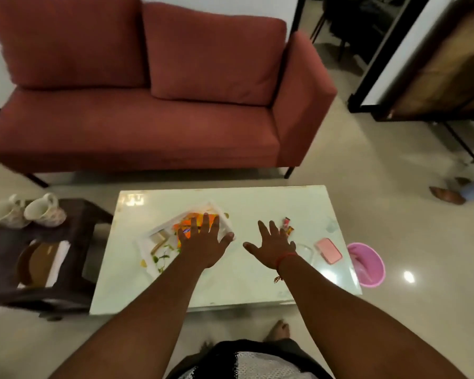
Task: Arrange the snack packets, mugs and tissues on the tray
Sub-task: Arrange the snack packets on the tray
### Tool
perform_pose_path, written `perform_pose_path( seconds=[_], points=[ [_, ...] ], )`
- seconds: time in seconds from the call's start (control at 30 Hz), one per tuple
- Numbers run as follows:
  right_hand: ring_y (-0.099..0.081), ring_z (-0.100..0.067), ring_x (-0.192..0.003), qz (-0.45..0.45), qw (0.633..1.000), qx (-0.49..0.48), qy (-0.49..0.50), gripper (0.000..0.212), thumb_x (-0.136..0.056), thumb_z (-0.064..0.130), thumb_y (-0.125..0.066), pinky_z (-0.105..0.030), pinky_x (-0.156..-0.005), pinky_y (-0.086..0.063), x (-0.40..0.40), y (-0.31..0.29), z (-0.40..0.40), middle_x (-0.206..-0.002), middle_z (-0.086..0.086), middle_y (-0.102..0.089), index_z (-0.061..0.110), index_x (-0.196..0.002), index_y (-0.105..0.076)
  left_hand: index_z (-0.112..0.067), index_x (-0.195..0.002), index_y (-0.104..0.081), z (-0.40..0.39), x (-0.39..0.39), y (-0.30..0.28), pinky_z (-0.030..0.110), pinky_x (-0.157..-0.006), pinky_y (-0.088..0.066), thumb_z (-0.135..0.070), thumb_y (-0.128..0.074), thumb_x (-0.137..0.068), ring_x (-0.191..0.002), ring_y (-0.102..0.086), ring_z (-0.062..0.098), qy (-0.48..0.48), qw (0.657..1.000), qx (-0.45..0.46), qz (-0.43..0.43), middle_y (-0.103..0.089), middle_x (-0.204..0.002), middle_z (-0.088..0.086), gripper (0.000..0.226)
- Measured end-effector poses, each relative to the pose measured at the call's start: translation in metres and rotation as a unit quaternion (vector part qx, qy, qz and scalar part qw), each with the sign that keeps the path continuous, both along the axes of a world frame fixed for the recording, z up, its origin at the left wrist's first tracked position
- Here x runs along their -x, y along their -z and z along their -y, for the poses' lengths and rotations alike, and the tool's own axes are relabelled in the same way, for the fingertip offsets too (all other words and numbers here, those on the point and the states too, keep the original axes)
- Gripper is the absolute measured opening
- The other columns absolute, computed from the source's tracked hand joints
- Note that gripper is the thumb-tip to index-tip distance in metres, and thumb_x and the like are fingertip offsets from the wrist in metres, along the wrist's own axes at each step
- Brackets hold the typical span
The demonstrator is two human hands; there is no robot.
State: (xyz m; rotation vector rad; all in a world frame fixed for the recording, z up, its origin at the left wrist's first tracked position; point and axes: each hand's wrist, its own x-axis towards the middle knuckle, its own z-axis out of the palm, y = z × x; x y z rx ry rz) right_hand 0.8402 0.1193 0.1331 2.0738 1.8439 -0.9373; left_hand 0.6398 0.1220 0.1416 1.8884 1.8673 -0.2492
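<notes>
Reaching out over the white worktop [230,274], both of your hands are spread flat with the fingers fanned and nothing gripped in either. Your left hand [203,242] lies palm down over the near right part of the white tray [148,242], which sits turned at an angle on the left half of the worktop. Under that hand is an orange snack packet [188,224] lying in the tray; whether your palm presses on it or only hovers cannot be told. Leafy print shows on the tray's floor near its front corner.

Your right hand [274,246] is open over bare worktop, just to the right of the tray, with a red thread around its wrist. Beyond its fingertips lie two small snack packets [288,225], still on the worktop and outside the tray. Farther right rests a pink phone [329,250].

Two white mugs [28,212] stand close together on the dark side table [0,250] to the left, well apart from the tray. On that same table a folded white tissue [59,258] lies beside a brown plate [32,262]. A pink bin [367,263] stands on the floor at the worktop's right edge, and a red sofa [137,105] fills the far side.
</notes>
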Motion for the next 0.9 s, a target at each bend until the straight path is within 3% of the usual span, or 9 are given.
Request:
perform_pose_path(
  seconds=[0.17,0.4,0.63,0.77,0.9],
  points=[
    [0.003,-0.035,-0.151,0.006,0.998,0.009,-0.058,0.089,-0.087,0.076,-0.036,-0.062,-0.115,-0.012,0.044,0.003,-0.006,-0.165,0.000,0.009,0.034,-0.156,0.002,-0.034,-0.157,0.002,0.029,0.050,0.007,0.064,-0.118,0.001,-0.072,-0.014,-0.093,-0.152,0.012,0.030,-0.074,0.996,0.038,0.029,0.008,-0.167,-0.002,0.076],
    [-0.001,-0.034,-0.151,-0.003,0.996,0.024,-0.087,0.090,-0.086,0.077,-0.035,-0.063,-0.114,-0.016,0.070,0.032,-0.015,-0.166,-0.001,0.004,0.033,-0.156,0.000,-0.033,-0.157,0.002,0.036,0.073,0.031,0.064,-0.117,0.001,-0.074,-0.009,-0.091,-0.152,0.010,0.030,-0.103,0.992,0.077,0.009,0.007,-0.167,-0.001,0.078],
    [-0.007,-0.034,-0.150,-0.049,0.995,0.053,-0.069,0.088,-0.087,0.077,-0.034,-0.059,-0.114,-0.023,0.062,0.097,-0.055,-0.165,-0.004,-0.003,0.031,-0.156,-0.004,-0.034,-0.157,0.004,0.004,0.072,0.077,0.063,-0.118,-0.001,-0.073,-0.010,-0.092,-0.153,0.010,0.030,-0.132,0.985,0.109,0.002,0.004,-0.167,0.000,0.077],
    [-0.021,-0.035,-0.147,-0.092,0.992,0.066,-0.048,0.088,-0.088,0.073,-0.038,-0.055,-0.113,-0.029,0.060,0.155,-0.081,-0.160,-0.012,-0.019,0.024,-0.156,-0.013,-0.032,-0.156,0.007,-0.023,0.073,0.119,0.061,-0.118,0.002,-0.070,-0.011,-0.094,-0.152,0.011,0.031,-0.128,0.983,0.132,-0.007,0.009,-0.167,0.001,0.075],
    [-0.052,-0.032,-0.126,-0.204,0.977,0.042,0.047,0.076,-0.087,0.065,-0.047,-0.042,-0.102,-0.044,0.072,0.204,-0.111,-0.137,-0.014,-0.054,0.013,-0.142,-0.040,-0.030,-0.157,0.004,-0.060,0.075,0.169,0.061,-0.119,-0.003,-0.065,-0.015,-0.096,-0.153,0.003,0.031,-0.122,0.985,0.119,-0.003,0.007,-0.167,0.002,0.073]
  ],
)
